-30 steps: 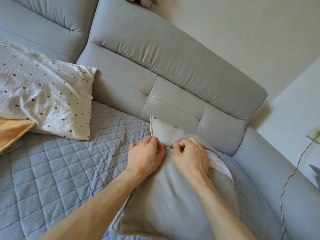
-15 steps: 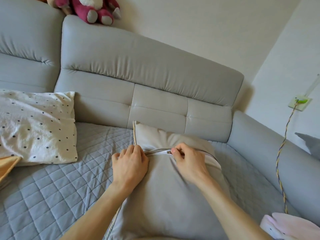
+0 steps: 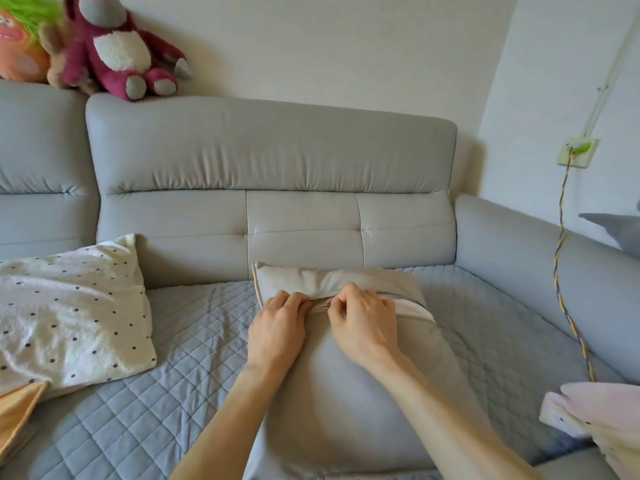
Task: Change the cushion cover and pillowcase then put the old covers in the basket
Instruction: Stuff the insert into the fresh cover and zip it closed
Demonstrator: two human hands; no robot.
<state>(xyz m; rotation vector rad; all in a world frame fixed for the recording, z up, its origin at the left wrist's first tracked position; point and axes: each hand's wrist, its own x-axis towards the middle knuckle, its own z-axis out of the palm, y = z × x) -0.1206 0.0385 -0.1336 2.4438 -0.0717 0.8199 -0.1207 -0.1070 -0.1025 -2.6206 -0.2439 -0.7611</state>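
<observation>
Spotted pillow (image 3: 69, 306) is seen at the left edge of the quilted seat (image 3: 194, 341). Right of middle, a plain grey cushion (image 3: 346, 403) is laid flat, long axis run from front edge to backrest (image 3: 301, 223), zip end pointed at the backrest. Its far edge is gripped by the curled left hand (image 3: 277, 327); the zip pull (image 3: 326, 306) is pinched by the right hand (image 3: 367, 323).

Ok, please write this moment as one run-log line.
left hand: holds cushion cover beside zipper | right hand: pinches zipper pull | zipper: partly open, white insert showing
</observation>
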